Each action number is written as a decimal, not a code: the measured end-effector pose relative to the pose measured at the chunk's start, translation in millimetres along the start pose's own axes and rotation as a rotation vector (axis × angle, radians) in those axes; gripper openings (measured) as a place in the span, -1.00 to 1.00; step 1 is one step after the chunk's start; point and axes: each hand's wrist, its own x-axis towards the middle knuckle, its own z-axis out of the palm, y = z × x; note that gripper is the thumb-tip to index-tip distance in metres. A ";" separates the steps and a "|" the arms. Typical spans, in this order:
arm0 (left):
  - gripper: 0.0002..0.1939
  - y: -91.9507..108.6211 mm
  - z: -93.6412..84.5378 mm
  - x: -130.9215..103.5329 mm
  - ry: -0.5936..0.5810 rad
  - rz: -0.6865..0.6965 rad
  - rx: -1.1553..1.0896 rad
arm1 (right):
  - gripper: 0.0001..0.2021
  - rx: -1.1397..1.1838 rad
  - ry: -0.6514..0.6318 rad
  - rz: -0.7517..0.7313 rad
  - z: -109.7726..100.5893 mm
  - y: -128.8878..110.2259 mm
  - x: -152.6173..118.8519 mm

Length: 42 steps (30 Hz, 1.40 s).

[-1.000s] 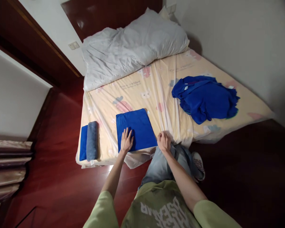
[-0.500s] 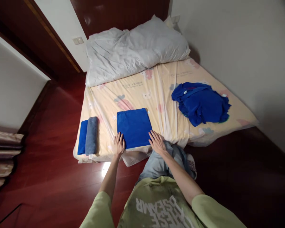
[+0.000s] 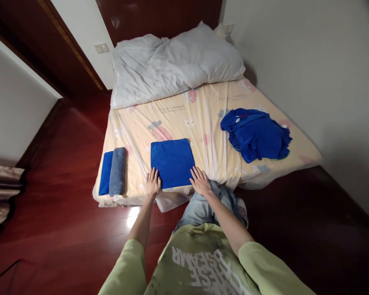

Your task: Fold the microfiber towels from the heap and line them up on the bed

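The blue cloth (image 3: 174,162) lies squared and flat on the bed (image 3: 135,135), between left hand (image 3: 153,182) and right hand (image 3: 200,181); both hands' fingers are extended at its near corners, clamping nothing. Left of the fingers: blue bundle (image 3: 105,174) and grey roll (image 3: 117,172), apparently finished. Right: blue heap (image 3: 255,137), crumpled, unsorted.
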 end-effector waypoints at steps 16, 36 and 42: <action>-0.58 -26.8 -50.0 -83.4 -0.014 0.094 -0.041 | -0.44 0.173 0.078 -0.067 -25.2 -4.4 -23.9; -0.54 -20.9 -56.1 -32.1 -0.239 0.180 -0.106 | -0.46 0.180 0.089 -0.009 -20.4 -2.4 -15.6; -0.57 -8.0 -52.3 -32.7 -0.263 0.236 -0.028 | -0.55 0.255 0.124 0.029 -23.1 -1.8 -13.0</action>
